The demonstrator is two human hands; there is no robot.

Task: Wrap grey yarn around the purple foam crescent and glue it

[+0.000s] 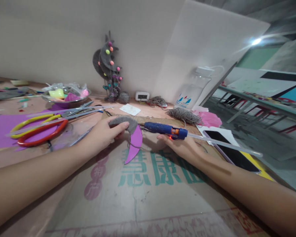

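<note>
My left hand (111,129) pinches a crescent moon (136,140) near its upper end. Grey yarn covers the crescent's upper part, while its lower tip is bare purple. A strand of grey yarn loops across the purple part. My right hand (179,144) is wrapped around a blue glue gun (161,127), whose nozzle points left toward the crescent. From the gun's rear a long clear glue stick sticks out to the right, and a small red light glows on it. The gun's handle is mostly hidden by my fingers.
Printed cardboard (138,197) covers the table. Red- and yellow-handled scissors (43,131) lie left, before a bowl (66,98) of craft pieces. Behind are hanging crescent decorations (108,65), a small clock (142,96) and a bottle (193,87). Right are a grey yarn skein (184,115) and a phone (232,149).
</note>
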